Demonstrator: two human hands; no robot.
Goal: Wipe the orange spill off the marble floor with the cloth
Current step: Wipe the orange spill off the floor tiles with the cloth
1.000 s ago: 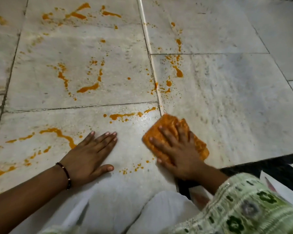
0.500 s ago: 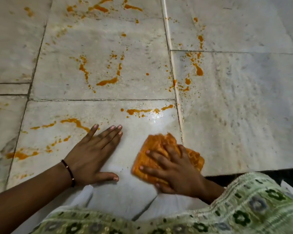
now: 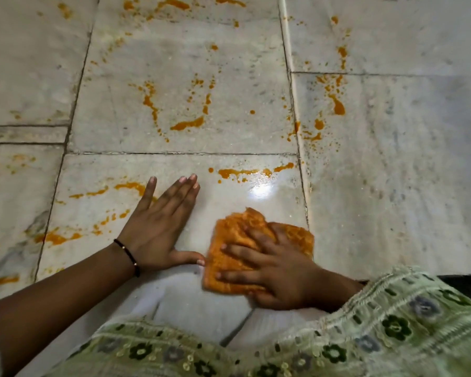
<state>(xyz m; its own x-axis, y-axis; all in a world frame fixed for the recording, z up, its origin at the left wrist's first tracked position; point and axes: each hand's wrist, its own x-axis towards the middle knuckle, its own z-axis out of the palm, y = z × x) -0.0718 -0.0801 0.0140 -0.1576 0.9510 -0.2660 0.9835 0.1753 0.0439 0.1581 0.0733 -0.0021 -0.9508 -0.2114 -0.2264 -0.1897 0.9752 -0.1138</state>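
Note:
An orange-stained cloth [image 3: 237, 235] lies flat on the marble floor [image 3: 392, 186], low in the middle of the view. My right hand [image 3: 278, 270] presses down on it with spread, straight fingers pointing left. My left hand [image 3: 161, 227] rests flat on the floor just left of the cloth, thumb nearly touching the cloth's edge. Orange spill streaks [image 3: 245, 172] lie just beyond the cloth; more orange streaks [image 3: 186, 123] and splatter cover the tile farther out, and another patch [image 3: 57, 238] lies to the left of my left hand.
Grout lines divide the tiles, with a pale raised strip [image 3: 286, 50] running away on the right. My green embroidered garment [image 3: 365, 336] fills the bottom edge. A dark strip [image 3: 468, 281] shows at the far right. A light glare [image 3: 261, 190] marks wet floor.
My right hand has slid the cloth leftward and toward me, close to my left thumb. The left hand stayed flat in place. The view shifted left.

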